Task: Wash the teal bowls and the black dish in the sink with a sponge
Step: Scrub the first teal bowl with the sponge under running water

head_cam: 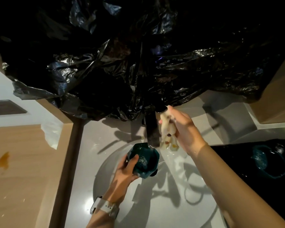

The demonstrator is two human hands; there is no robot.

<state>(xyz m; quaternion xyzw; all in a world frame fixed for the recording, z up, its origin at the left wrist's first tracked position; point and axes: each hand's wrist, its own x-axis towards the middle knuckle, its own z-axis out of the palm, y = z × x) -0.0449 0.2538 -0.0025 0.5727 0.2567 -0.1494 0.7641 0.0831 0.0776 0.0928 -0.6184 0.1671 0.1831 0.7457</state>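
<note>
My left hand (125, 170) grips a teal bowl (144, 160) by its rim, thumb inside, holding it tilted over the white sink (155, 203) just under the black faucet spout (152, 129). Suds speckle the bowl's inside. My right hand (184, 130) squeezes a pale, stained sponge (167, 134) beside the spout, to its right. A second teal bowl (260, 157) lies on the black dish (253, 175) on the counter at the right.
Crumpled black plastic sheeting (138, 55) hangs over the wall behind the faucet. A wooden counter (15, 170) with orange stains lies to the left. A white watch is on my left wrist (105, 208).
</note>
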